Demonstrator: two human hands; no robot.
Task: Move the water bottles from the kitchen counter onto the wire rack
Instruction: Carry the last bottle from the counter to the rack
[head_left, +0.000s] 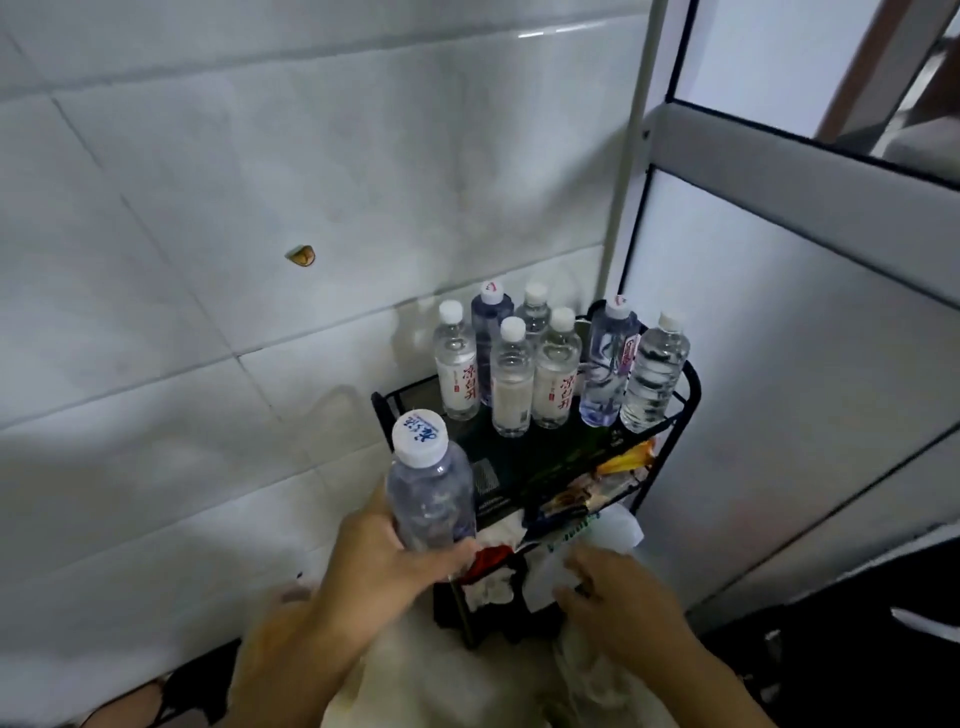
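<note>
— On the top shelf of the black wire rack (691, 384), what stands there?

— Seven clear plastic water bottles with white caps (511, 376), upright and packed toward the far end, some touching. The rightmost one (655, 371) stands right at the shelf's right rim.

— And the near half of that shelf?

— Bare dark mesh, open from the front row of bottles to the near-left corner, which sits just beside the white tiled wall (208, 208).

— Where is the bottle being carried?

— The left hand (384, 561) has its fingers and thumb curled round the lower body of a clear white-capped bottle with blue print on the cap (428, 483), held upright, tilted slightly, over the shelf's near-left corner.

— The right hand (618, 597)?

— Low at the rack's near-right side, fingers bent onto a crumpled white plastic bag (597, 540); I cannot tell whether it truly grips it.

— Below the top shelf?

— Colourful snack packets (597, 488) poke out past the right edge. A grey-framed panel door (779, 312) stands close on the right.
</note>
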